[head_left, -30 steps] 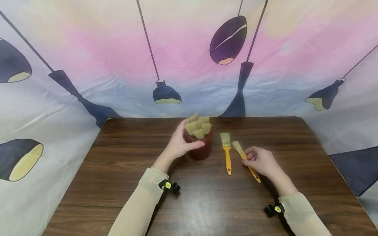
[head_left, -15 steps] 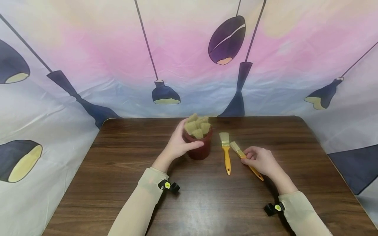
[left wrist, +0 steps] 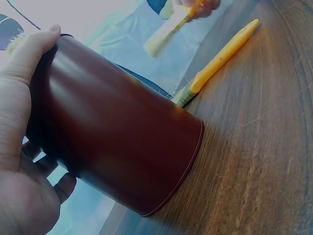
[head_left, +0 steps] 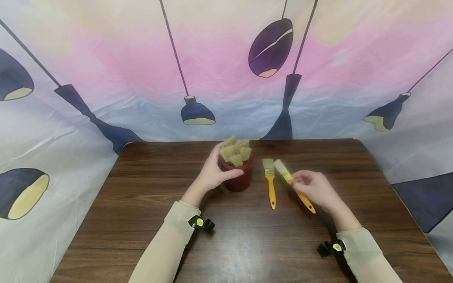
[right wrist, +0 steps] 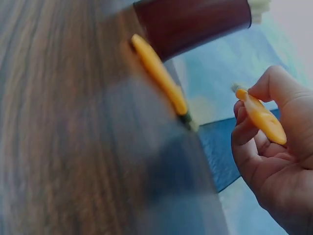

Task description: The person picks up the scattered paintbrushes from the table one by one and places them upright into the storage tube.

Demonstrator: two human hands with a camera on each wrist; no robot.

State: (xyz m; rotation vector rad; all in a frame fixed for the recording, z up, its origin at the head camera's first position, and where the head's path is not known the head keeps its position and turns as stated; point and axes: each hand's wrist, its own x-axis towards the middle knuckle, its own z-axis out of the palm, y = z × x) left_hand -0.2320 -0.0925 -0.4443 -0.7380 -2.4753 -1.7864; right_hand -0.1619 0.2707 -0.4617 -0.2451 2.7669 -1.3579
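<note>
My left hand [head_left: 212, 173] grips a dark red cup [head_left: 240, 181] from its left side, thumb across the front near the rim. Several brush heads [head_left: 236, 151] stick up out of the cup, bristles upward; their handles are hidden inside. Between thumb and fingers my right hand [head_left: 315, 188] pinches a paintbrush with a yellow handle [head_left: 306, 202], held above the table with its bristles pointing up and left. A second yellow-handled paintbrush [head_left: 271, 190] lies on the table between the cup and the right hand, bristles toward the back.
The dark wood-grain table [head_left: 226, 243] has its back edge just behind the cup. A printed cloth [head_left: 141, 78] with lamp drawings hangs behind and at both sides. Each wrist wears a small black camera, such as the left wrist camera [head_left: 201, 223].
My right hand has lifted its paintbrush off the table, and the bristles have moved up and left toward the second brush. My left hand keeps its grip on the cup.
</note>
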